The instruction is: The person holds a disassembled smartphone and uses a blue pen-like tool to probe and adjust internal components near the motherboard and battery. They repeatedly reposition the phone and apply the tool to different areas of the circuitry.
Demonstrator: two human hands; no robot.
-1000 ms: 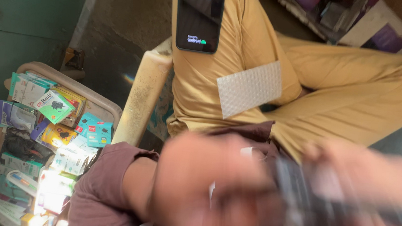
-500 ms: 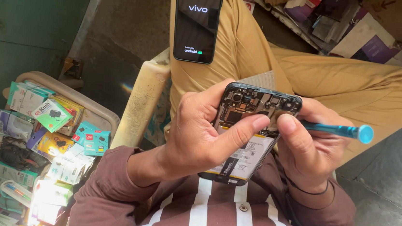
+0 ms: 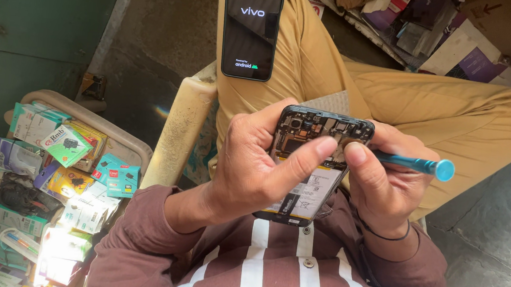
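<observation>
Your left hand gripped the opened phone, thumb across its board; your right hand pinched the blue tool, probing near the camera.

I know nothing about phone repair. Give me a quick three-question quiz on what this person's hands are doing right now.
1. True or false: the left hand holds the opened black smartphone with bare circuit board and battery.
2. Which does the right hand hold? A) a red hammer B) a slim blue screwdriver-like tool C) a paintbrush
3. Fill in: the second dark smartphone with a lit screen rests on the person's ____, clad in mustard-yellow trousers.

Key: 1 true. 2 B. 3 thigh.
</observation>
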